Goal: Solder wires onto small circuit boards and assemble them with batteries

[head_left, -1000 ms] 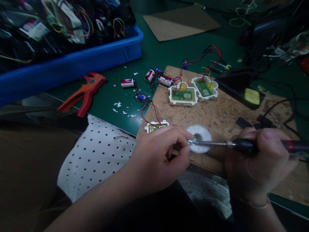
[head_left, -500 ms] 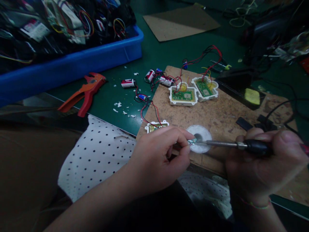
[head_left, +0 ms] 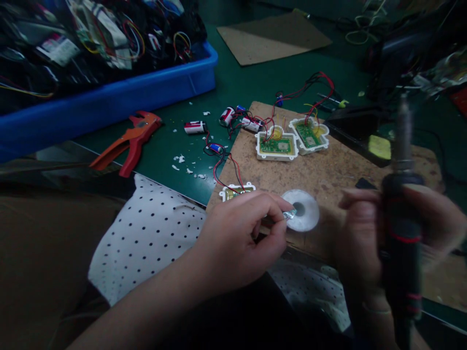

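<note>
Dim overall. Bare right hand and black, red-ringed soldering iron motion-blurred; flat brown sheet shadowed along far side.

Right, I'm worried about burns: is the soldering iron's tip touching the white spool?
No, the right hand holds the soldering iron away from the spool.

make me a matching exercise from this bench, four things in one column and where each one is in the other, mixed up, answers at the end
Things
1. soldering iron
2. small shiny piece
3. yellow sponge
4. red-orange hand tool

Places
A. in the black holder
B. lying on the green table
C. pinched in the left hand
D. gripped in the right hand, tip toward the top of the picture

Right pairs: 1-D, 2-C, 3-A, 4-B
</note>
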A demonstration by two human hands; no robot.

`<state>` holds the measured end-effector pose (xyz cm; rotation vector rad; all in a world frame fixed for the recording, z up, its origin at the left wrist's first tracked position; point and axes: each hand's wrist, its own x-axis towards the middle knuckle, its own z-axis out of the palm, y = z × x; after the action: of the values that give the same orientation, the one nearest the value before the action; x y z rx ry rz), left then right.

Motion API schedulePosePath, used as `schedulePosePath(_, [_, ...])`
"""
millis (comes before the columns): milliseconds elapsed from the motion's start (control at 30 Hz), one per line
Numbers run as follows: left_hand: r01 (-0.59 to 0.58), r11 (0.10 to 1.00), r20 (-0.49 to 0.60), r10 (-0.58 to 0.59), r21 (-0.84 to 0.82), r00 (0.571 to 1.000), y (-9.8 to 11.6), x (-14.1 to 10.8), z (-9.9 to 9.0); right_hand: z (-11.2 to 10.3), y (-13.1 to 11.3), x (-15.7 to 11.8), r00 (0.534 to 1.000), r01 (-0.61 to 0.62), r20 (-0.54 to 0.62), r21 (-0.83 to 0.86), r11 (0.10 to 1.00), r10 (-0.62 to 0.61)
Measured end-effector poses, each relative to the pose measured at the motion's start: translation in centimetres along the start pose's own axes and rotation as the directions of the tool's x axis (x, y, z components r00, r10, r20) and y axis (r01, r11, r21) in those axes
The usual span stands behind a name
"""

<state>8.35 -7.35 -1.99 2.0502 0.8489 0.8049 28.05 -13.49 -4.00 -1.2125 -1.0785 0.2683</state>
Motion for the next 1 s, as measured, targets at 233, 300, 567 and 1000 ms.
schedulePosePath(233, [-0.010, 1.000, 0.007, 0.010, 0.007, 1.000, -0.1, 0.1, 0.0, 1.9, 0.6, -0.4, 0.955, 0.081, 0.287, -0.007, 0.997, -0.076])
schedulePosePath(300, [-0.015, 1.000, 0.000, 0.015, 0.004, 1.000, -0.1, 0.1, 0.0, 1.8, 0.8, -0.3, 0.958, 0.021, 0.286, 0.032, 0.999, -0.029])
schedulePosePath(567, [-0.029, 0.999, -0.004, 0.028, -0.021, 1.000, -0.1, 0.1, 0.2, 1.8, 0.6, -0.5, 0.939, -0.136, 0.327, 0.063, 0.989, 0.108])
schedulePosePath(1000, [0.105, 0.988, -0.001, -0.105, 0.115, 0.994, -1.3, -0.1, -3.6, 2.3, 0.1, -0.2, 0.938, -0.099, 0.340, 0.083, 0.992, 0.065])
